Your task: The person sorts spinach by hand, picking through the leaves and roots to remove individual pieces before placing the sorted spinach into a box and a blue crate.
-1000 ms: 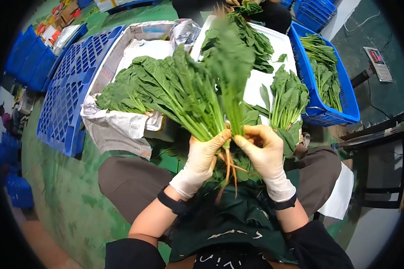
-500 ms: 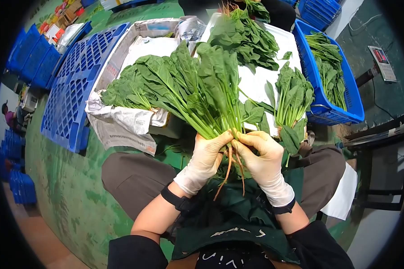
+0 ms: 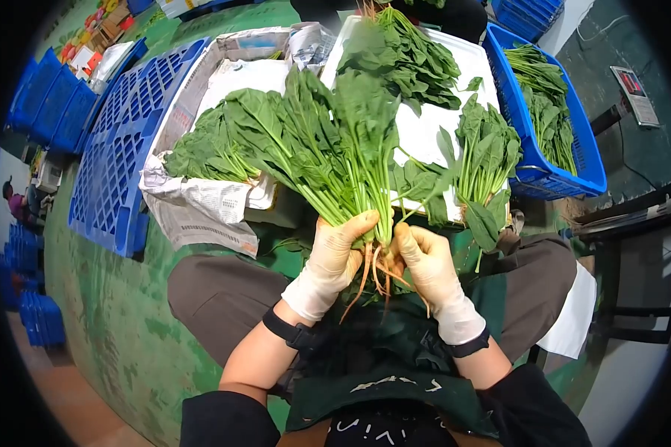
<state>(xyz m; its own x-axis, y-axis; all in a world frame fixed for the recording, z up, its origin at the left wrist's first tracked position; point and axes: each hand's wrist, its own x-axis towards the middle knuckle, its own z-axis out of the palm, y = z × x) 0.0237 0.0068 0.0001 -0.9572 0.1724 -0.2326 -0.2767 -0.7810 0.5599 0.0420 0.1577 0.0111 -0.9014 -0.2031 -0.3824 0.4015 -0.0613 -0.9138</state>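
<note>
My left hand, in a pale glove, is closed round the stems of a bunch of leafy greens, just above the pinkish roots. The leaves fan upward and the roots hang down. Beside the root end, my right hand, also gloved, is pinched on a thin leafy stem that reaches up to the right. More greens lie on the white tray just beyond my right hand. Another pile rests on newspaper at the left.
A blue crate with greens stands at the right, near a scale. Blue pallets lie at the left. A newspaper-lined box is in front. Part of another person shows at the top.
My right hand has moved slightly down and away from my left, now with a thin stem at its fingertips. More roots show below my left hand.
</note>
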